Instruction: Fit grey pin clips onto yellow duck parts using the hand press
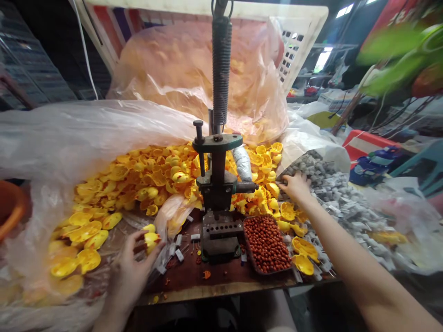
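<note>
My left hand (129,263) is closed on a small yellow toy duck (151,240) with a bit of red on it, held between thumb and fingers left of the press. My right hand (296,186) reaches to the near-left edge of a heap of small grey box-shaped parts with thin wires (334,198). Its thumb stands apart from the fingers, whose tips are partly hidden among the parts; nothing is visibly held. Between my hands stands a dark metal hand press (218,198) with a tall spring. Yellow plastic half shells (134,180) are heaped behind and around it.
A tray of red-brown beads (266,244) sits right of the press base. Loose grey parts (179,254) lie left of it, near the wooden table edge (214,293). Behind stands a white crate (301,46) with a plastic bag (173,60). An orange basin (12,207) is at far left.
</note>
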Available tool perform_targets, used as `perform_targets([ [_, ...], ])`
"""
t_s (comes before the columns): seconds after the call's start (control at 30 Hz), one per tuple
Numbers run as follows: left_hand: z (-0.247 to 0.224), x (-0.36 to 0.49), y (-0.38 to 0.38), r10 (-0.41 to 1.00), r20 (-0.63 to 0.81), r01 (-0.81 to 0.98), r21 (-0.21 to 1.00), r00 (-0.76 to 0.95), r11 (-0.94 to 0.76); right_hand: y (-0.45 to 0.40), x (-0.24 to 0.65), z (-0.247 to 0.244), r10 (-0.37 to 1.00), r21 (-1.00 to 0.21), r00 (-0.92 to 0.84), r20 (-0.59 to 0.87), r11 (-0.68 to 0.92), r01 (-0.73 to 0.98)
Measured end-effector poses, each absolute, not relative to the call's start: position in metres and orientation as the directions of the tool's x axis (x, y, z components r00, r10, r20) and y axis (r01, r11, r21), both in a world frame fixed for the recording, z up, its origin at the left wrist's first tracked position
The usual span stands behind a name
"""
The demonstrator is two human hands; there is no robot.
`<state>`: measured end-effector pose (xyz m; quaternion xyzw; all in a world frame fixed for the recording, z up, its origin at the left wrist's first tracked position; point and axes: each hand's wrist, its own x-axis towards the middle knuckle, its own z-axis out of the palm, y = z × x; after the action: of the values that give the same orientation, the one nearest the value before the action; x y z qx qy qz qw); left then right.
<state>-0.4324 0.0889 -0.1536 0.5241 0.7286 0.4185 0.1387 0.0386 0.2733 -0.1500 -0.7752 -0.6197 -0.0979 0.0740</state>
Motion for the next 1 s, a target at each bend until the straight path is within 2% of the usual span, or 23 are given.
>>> perform_targets([
  [0.07, -0.149, -0.418, 0.086, 0.897, 0.340, 0.737, 0.675, -0.283, -0.023, 0.274, 0.038, -0.149, 0.928, -0.060, 0.243, 0.283, -0.236, 0.970],
  [0.13, -0.148, -0.407, 0.083, 0.888, 0.423, 0.804, 0.583, -0.179, -0.116, 0.267, 0.036, -0.143, 0.889, -0.227, 0.282, 0.360, -0.210, 0.951],
  [0.23, -0.152, -0.390, 0.081, 0.891, 0.453, 0.818, 0.525, -0.036, -0.234, 0.237, 0.018, -0.129, 0.871, -0.602, 0.264, 0.415, 0.045, 0.797],
  [0.3, -0.156, -0.375, 0.081, 0.868, 0.495, 0.778, 0.533, 0.033, -0.333, 0.206, -0.011, -0.118, 0.901, -0.754, 0.137, 0.412, 0.252, 0.607],
  [0.33, -0.158, -0.366, 0.081, 0.846, 0.531, 0.751, 0.541, 0.045, -0.379, 0.188, -0.029, -0.114, 0.910, -0.787, 0.044, 0.411, 0.331, 0.520],
  [0.43, -0.163, -0.341, 0.082, 0.789, 0.613, 0.692, 0.554, 0.036, -0.462, 0.137, -0.089, -0.107, 0.905, -0.823, -0.250, 0.343, 0.418, 0.385],
  [0.57, -0.168, -0.324, 0.080, 0.761, 0.649, 0.683, 0.545, 0.025, -0.487, 0.095, -0.141, -0.113, 0.885, -0.854, -0.402, 0.234, 0.385, 0.350],
  [0.7, -0.171, -0.324, 0.076, 0.712, 0.701, 0.680, 0.502, 0.041, -0.534, 0.082, -0.155, -0.116, 0.881, -0.799, -0.447, 0.151, 0.375, 0.469],
  [0.83, -0.170, -0.323, 0.074, 0.702, 0.708, 0.676, 0.482, 0.074, -0.558, 0.080, -0.162, -0.111, 0.907, -0.767, -0.420, 0.021, 0.284, 0.576],
  [1.0, -0.167, -0.320, 0.070, 0.719, 0.685, 0.640, 0.500, 0.121, -0.583, 0.081, -0.166, -0.104, 0.901, -0.639, -0.432, 0.032, 0.351, 0.685],
])
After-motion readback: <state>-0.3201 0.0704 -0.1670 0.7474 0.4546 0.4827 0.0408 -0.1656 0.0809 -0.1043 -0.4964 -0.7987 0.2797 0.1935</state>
